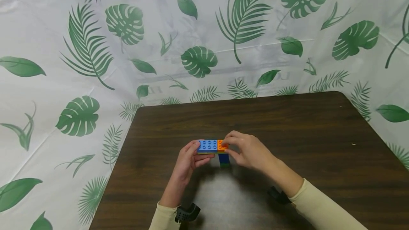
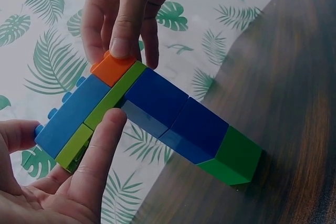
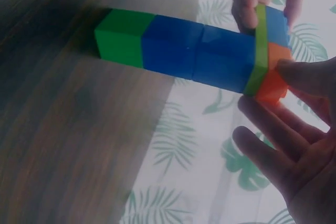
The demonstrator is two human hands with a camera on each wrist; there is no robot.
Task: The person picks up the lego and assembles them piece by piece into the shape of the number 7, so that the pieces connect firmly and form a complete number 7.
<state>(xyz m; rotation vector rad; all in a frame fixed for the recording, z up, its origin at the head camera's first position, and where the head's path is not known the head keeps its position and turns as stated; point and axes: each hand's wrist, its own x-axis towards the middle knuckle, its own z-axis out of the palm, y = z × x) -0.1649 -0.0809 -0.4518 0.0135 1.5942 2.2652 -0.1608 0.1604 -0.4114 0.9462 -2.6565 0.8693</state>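
Observation:
A toy-brick build stands on the table in the shape of an upside-down L. Its column has a green brick (image 2: 233, 156) at the foot and two dark blue bricks (image 3: 170, 45) above. Lime green pieces (image 2: 113, 98) cross the top and jut out to the left. On them sit a studded light blue brick (image 1: 207, 145) and, over the column, an orange brick (image 2: 113, 70). My left hand (image 1: 187, 160) holds the jutting end, thumb at the light blue brick and fingers under the lime pieces. My right hand (image 1: 249, 150) pinches the orange brick between thumb and fingers.
The dark wood-grain table (image 1: 287, 120) has a rounded far corner at the right. Behind and beside it hangs a white sheet (image 1: 153, 20) printed with green leaves. Black wrist straps (image 1: 187, 213) show at both cream sleeves.

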